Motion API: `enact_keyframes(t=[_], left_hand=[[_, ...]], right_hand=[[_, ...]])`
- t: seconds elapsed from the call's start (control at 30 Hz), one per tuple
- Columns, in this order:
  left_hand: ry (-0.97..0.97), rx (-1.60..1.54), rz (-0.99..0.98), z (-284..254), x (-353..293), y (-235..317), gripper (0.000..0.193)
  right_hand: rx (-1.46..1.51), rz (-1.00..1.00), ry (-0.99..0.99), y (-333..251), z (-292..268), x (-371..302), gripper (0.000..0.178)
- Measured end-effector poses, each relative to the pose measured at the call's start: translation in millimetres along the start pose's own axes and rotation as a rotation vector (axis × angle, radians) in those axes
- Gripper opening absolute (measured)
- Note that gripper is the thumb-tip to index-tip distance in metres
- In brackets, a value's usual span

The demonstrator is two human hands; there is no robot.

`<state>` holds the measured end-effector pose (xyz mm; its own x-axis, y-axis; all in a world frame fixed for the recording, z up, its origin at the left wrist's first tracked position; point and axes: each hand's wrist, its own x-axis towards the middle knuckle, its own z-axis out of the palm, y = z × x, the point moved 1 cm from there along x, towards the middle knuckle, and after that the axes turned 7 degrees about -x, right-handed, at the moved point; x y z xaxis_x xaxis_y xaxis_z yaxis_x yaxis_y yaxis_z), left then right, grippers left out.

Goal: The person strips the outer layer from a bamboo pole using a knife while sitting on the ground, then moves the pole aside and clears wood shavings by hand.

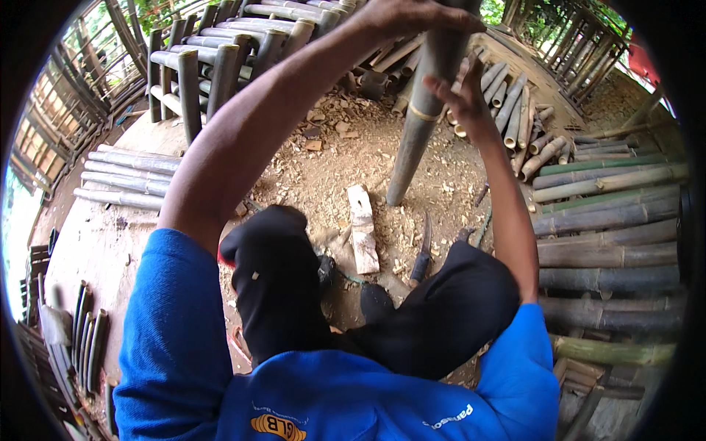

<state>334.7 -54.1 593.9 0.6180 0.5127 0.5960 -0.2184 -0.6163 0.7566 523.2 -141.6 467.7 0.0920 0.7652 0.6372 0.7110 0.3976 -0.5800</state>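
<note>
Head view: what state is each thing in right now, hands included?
Bamboo pole, tilted, lower end pointing down; ground contact unclear.
Left hand, closed around the pole's upper part.
Right hand, open, fingers spread at the pole; contact unclear.
Knife, blade bare, on the ground.
Pale wood block, lying among shavings.
Wood shavings, scattered.
Bamboo lengths at right, lying side by side.
Bamboo frames, standing.

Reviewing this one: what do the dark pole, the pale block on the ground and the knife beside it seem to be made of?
Dark pole: likely bamboo, smooth with a dull sheen; a ringed joint shows.
Pale block: apparently wood, unfinished; its surface looks rough and uneven.
Knife: blade probably metal, being thin and curved; the dark handle's material is unclear.
</note>
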Motion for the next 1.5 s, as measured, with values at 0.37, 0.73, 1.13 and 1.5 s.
enact_keyframes(t=[0.37, 0.73, 1.13, 1.5], left_hand=[[0.658, -0.493, -0.062, -163.8, -20.9, -208.1, 0.045], [1.440, -0.444, -0.395, -240.3, -310.4, -433.4, 0.041], [1.736, 0.132, -0.941, -293.3, -567.7, -507.4, 0.066], [-0.345, 0.653, -0.584, -164.4, -431.1, -489.3, 0.098]], right_hand=[[-0.321, 0.554, -0.567, 264.4, 135.6, -147.9, 0.127], [-0.582, 0.360, -0.557, 308.3, 245.2, -252.0, 0.105], [-0.551, 0.170, -0.841, 201.6, 336.1, -254.9, 0.070], [-0.197, 0.263, -0.558, 156.4, 356.0, -153.3, 0.061]])
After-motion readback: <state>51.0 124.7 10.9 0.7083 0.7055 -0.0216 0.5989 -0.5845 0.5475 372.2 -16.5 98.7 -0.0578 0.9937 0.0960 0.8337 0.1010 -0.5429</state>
